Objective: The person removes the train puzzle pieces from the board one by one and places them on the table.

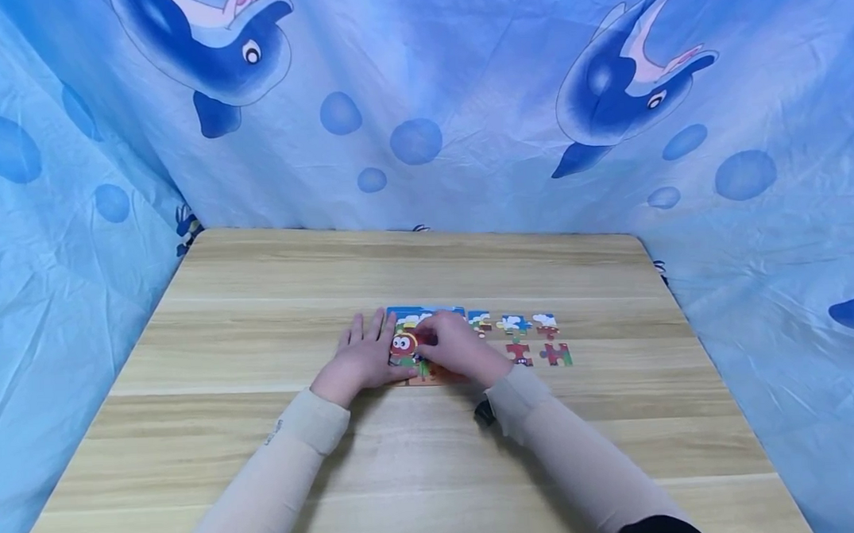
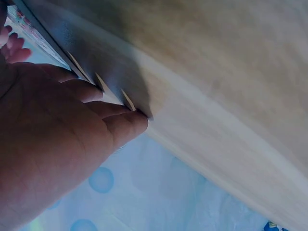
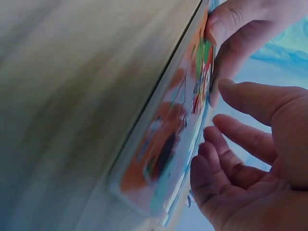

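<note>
Your left hand (image 1: 365, 358) splays, ungripping; puzzle (image 1: 405, 345) beneath right hand (image 1: 457, 346), pinch unclear; sideways pressure might skew it.

It was a curtained booth — dolphin-print curtain (image 1: 481, 192) hung from nine o'clock round to three, wood-grain table (image 1: 407, 466) at six.

Counted one left hand (image 1: 361, 361), one right hand (image 1: 461, 347), one puzzle board (image 1: 436, 308), five loose pieces (image 1: 518, 353), one table (image 1: 422, 473), two dolphin heads (image 1: 256, 47).
</note>
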Tool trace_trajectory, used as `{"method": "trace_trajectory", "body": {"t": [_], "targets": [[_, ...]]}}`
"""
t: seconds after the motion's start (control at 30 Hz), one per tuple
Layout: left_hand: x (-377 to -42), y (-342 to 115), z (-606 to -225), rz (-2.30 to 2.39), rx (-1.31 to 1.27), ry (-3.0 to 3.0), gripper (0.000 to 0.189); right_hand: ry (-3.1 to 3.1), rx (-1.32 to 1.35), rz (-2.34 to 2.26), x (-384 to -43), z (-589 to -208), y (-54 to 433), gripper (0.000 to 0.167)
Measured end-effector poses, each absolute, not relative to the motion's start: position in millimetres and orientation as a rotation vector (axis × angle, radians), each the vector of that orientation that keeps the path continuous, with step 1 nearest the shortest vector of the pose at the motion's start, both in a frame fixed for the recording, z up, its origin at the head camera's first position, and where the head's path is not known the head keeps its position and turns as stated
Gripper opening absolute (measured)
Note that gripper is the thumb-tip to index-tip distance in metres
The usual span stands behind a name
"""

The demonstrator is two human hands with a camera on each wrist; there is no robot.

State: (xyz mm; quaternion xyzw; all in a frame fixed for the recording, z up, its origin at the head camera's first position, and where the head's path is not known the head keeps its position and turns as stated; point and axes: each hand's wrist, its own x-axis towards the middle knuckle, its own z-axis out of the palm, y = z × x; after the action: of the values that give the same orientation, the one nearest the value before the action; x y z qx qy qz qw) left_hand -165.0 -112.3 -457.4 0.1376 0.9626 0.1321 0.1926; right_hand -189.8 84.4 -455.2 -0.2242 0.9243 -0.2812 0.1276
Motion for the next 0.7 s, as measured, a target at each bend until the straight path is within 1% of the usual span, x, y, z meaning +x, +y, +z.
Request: {"method": "trace_trajectory", "body": {"t": [0.23,0.47,0.7], "targets": [[-171,-115,-475,0.406,0.371,2.711,0.120,2.695,-0.609,-0.731,-193,-458,74,0.029],[-180,-119,-496,0.358,0.388,2.724,0.127,2.682,-0.601,-0.820,-197,-461,72,0.017],[-181,-118,-494,0.365,0.376,2.708,0.125,2.698,-0.613,-0.845,-198,-459,72,0.014]]}}
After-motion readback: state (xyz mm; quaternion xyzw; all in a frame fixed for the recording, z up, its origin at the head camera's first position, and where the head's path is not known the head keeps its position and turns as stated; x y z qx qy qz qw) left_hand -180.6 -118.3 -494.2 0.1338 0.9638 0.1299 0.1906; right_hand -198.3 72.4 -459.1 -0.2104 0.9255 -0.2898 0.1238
